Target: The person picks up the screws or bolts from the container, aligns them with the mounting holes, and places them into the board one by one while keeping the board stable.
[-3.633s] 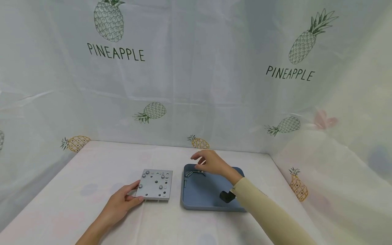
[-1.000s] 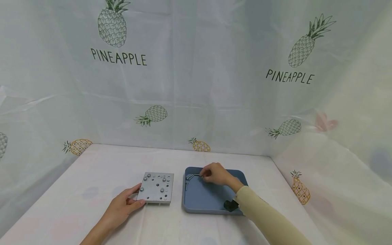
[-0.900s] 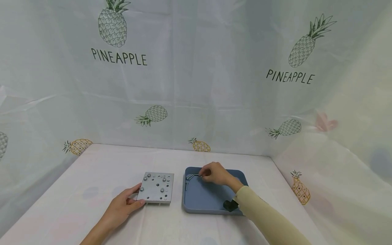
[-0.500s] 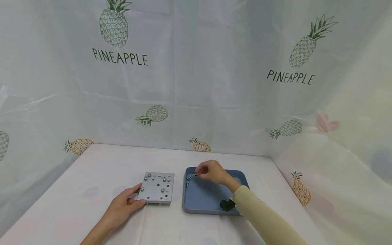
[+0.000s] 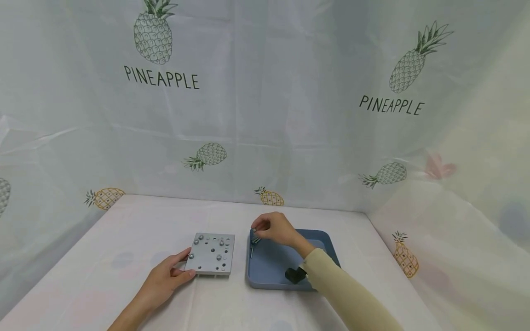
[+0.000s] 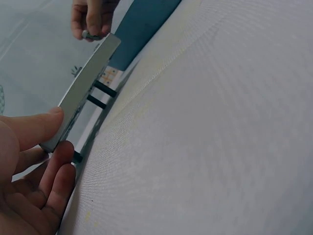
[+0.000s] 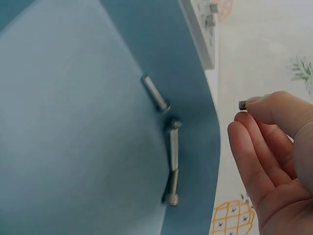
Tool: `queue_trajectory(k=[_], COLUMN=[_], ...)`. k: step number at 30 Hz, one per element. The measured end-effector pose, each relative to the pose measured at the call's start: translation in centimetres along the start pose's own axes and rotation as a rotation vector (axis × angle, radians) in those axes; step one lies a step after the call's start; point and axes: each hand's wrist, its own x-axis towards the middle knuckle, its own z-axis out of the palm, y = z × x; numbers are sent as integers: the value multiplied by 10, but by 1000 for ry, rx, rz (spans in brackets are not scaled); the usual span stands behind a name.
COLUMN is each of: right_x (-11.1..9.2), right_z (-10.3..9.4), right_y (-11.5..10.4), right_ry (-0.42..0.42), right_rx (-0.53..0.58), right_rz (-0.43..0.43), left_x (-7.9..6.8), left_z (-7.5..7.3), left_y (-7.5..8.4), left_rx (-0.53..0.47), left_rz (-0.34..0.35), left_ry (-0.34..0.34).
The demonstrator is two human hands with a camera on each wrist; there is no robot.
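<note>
My left hand (image 5: pixel 163 280) grips the left edge of a square metal plate (image 5: pixel 209 263), its thumb (image 6: pixel 41 128) along the edge and other fingers curled beneath. The plate has several holes, and socket-head screws stand in some of them. Dark legs (image 6: pixel 104 88) show under it in the left wrist view. Above the far left corner of a blue tray (image 5: pixel 273 284), my right hand (image 5: pixel 275 228) pinches a screw (image 7: pixel 242 105) between thumb and fingers; only its threaded end shows in the right wrist view. Three more screws (image 7: pixel 174 147) lie in the tray along its wall.
A black wrist device (image 5: pixel 295 276) hangs below the right sleeve (image 5: pixel 339 289), over the tray. A white cloth (image 5: pixel 157 220) covers the table, and a pineapple-print curtain (image 5: pixel 285 115) hangs behind and at the sides. The tray stands right of the plate, a narrow gap between them.
My right hand has lowered into the tray, pinched a screw, then moved left and up with it to the tray's far left corner. My left hand stays on the plate.
</note>
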Motion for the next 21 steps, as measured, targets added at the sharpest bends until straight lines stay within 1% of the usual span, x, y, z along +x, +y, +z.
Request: queue_trajectory(k=[9,21], right_x=[17,44], right_z=[13,35], right_y=[-21,-31], right_ry=[1,-40], right_rx=[32,20], right_rz=[-11,-30], left_x=[0,0], left_z=[0,0], left_y=[-2,-3], left_rx=[-15,-20], left_rz=[9,8], left_ry=[-3,9])
